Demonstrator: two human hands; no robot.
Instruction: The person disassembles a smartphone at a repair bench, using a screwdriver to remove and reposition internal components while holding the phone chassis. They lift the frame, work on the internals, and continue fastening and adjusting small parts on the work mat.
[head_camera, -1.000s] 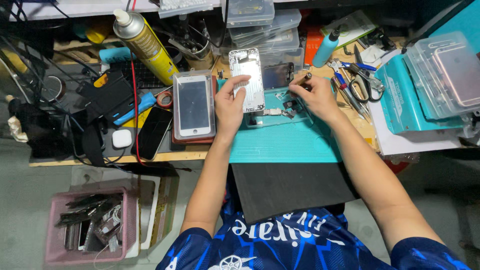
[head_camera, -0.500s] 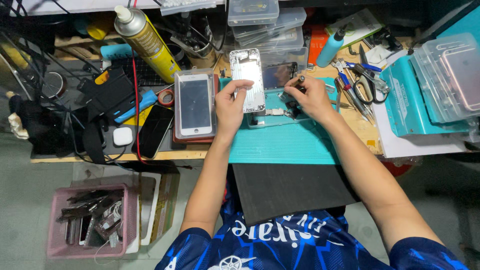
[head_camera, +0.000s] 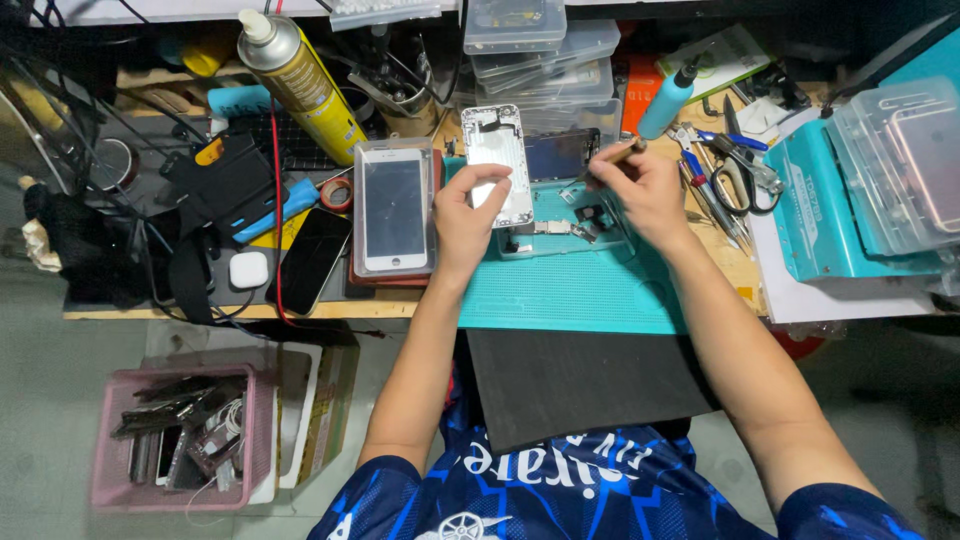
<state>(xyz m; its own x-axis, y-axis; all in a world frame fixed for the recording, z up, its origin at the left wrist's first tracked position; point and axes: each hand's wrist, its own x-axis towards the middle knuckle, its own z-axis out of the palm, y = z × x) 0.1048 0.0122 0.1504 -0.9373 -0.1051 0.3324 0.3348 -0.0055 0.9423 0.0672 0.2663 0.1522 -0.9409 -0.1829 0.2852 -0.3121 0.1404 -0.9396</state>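
My left hand (head_camera: 470, 215) grips the lower end of an opened silver phone housing (head_camera: 497, 150) that lies on the teal work mat (head_camera: 590, 290). My right hand (head_camera: 645, 190) holds a thin screwdriver (head_camera: 612, 160), its tip pointing left towards small loose phone parts (head_camera: 565, 228) on the mat beside the housing. A dark phone screen (head_camera: 560, 155) lies just behind the parts, between my two hands.
A white phone (head_camera: 393, 208) on a stack sits left of my left hand, a black phone (head_camera: 310, 258) further left. A yellow spray can (head_camera: 300, 85), clear plastic boxes (head_camera: 545, 45), scissors (head_camera: 745, 165), teal boxes (head_camera: 850, 215) and a pink basket (head_camera: 180, 440) on the floor surround me.
My right hand has lifted slightly and moved back from the parts with the screwdriver. My left hand keeps its hold on the housing.
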